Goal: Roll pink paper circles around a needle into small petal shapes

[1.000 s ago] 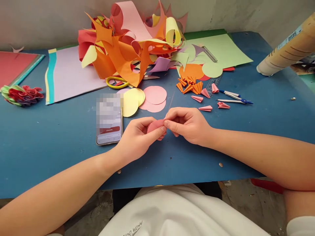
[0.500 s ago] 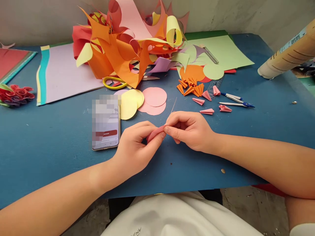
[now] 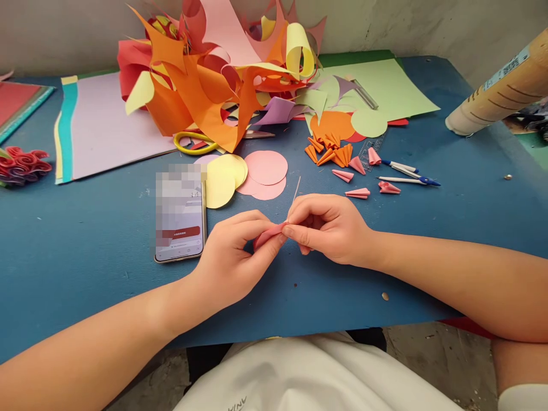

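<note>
**Pink paper (image 3: 266,234) held low over a blue worktop (image 3: 85,257)**

In the head view, the left hand (image 3: 233,251) pinches the curved piece between thumb and fingers while the right hand (image 3: 331,228) nips its far end, fingertips close together. A thin pale stick (image 3: 297,188) juts out beyond the right fingers; whether it is gripped cannot be told. Rolling or folding appears to be the step in hand, and the next move seems to call for a firm left pinch and small right-hand turns. Pink cones (image 3: 357,193) lie beyond the right hand.

Phone (image 3: 180,216) on blue table (image 3: 98,251)
</note>
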A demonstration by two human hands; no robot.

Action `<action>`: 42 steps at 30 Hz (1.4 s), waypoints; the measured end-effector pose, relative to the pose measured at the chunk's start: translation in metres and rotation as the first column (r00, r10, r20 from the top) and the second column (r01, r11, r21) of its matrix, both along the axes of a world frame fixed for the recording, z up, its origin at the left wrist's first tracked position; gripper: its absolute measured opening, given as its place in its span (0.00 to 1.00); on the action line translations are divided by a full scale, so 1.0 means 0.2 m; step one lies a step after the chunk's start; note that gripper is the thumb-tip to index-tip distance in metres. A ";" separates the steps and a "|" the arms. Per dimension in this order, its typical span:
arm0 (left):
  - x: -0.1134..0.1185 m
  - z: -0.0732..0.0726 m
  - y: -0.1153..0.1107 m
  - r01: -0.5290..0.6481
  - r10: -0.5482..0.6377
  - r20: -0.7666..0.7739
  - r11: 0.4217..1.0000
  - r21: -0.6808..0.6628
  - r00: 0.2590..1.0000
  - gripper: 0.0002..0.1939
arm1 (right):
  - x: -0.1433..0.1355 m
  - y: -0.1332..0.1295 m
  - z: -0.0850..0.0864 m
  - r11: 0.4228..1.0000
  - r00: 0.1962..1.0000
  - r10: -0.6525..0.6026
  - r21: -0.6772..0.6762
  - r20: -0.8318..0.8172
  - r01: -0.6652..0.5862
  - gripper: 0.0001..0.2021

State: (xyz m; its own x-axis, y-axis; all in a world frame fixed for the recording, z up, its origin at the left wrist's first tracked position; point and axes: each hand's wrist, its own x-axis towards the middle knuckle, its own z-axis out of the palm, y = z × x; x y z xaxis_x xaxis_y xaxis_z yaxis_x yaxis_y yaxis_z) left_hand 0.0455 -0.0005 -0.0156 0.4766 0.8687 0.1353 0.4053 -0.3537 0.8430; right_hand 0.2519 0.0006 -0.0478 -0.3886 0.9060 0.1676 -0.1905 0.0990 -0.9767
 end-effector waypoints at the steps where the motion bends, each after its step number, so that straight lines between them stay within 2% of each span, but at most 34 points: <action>1: 0.00 0.00 0.00 -0.006 0.006 0.002 1.000 -0.004 1.000 0.18 | 0.00 0.00 0.00 1.000 1.000 -0.003 -0.002 0.001 0.003 0.05; 6: 0.01 0.00 0.00 -0.037 0.038 0.014 0.998 -0.057 0.999 0.22 | -0.01 0.00 -0.01 0.999 0.999 -0.031 0.034 0.025 0.030 0.05; 15: 0.01 -0.01 0.02 -0.070 0.071 -0.008 0.966 -0.247 0.997 0.17 | 0.00 0.01 -0.02 1.000 1.000 -0.005 0.018 0.028 0.005 0.05; 27: 0.01 -0.01 0.01 -0.038 0.051 0.037 0.953 -0.301 0.998 0.13 | -0.01 0.01 0.00 0.995 0.999 -0.002 -0.096 -0.039 -0.002 0.08; 36: 0.01 -0.01 0.00 -0.048 0.058 0.024 0.958 -0.281 0.998 0.13 | -0.01 0.01 0.00 0.996 1.000 -0.017 -0.090 -0.015 0.016 0.11; 42: 0.01 -0.01 0.00 -0.058 0.066 0.017 0.950 -0.307 0.998 0.13 | 0.00 0.01 -0.01 0.999 1.000 -0.010 -0.031 0.014 0.010 0.07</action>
State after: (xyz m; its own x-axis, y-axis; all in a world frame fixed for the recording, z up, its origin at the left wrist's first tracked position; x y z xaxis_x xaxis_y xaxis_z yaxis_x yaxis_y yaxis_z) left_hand 0.0474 -0.0003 -0.0177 0.4202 0.8982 -0.1292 0.3937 -0.0522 0.9177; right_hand 0.2511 0.0021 -0.0507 -0.3817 0.9145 0.1340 -0.1758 0.0706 -0.9819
